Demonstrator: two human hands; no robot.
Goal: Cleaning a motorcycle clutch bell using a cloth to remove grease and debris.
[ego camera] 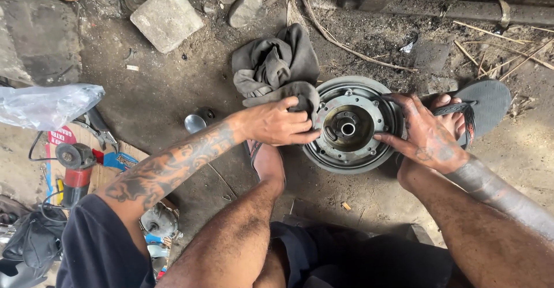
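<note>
1. Grey metal round part, a pulley-like disc (353, 125), lies flat on the dirt floor (173, 92) in front of the squatting person, centre hole facing up, bolts round the inner ring.
2. Left hand (276, 123) is closed round a grey rag (277, 69), pressing a fold of it against the left edge of the disc's inner plate; fingertips touch the metal.
3. Bulk of the rag trails up and away from the disc, bunched on the floor.
4. Right hand (426, 132) is open, fingers spread and laid on the disc's right rim, steadying it; not gripping anything.
5. Right foot in a dark flip-flop (485, 106) sits just right of the disc, partly behind the right hand.
6. Left foot is just below the left hand, touching or close to the disc's lower left edge; cannot tell which.
7. Concrete block (166, 17) lies upper left, well apart from the disc.
8. Clear plastic bag (46, 104) at far left, with a red angle grinder (75, 170) below it on flattened cardboard.
9. Small shiny metal cup-like piece (197, 121) sits on the floor left of the left wrist.
10. Dry sticks and straw scattered upper right.
</note>
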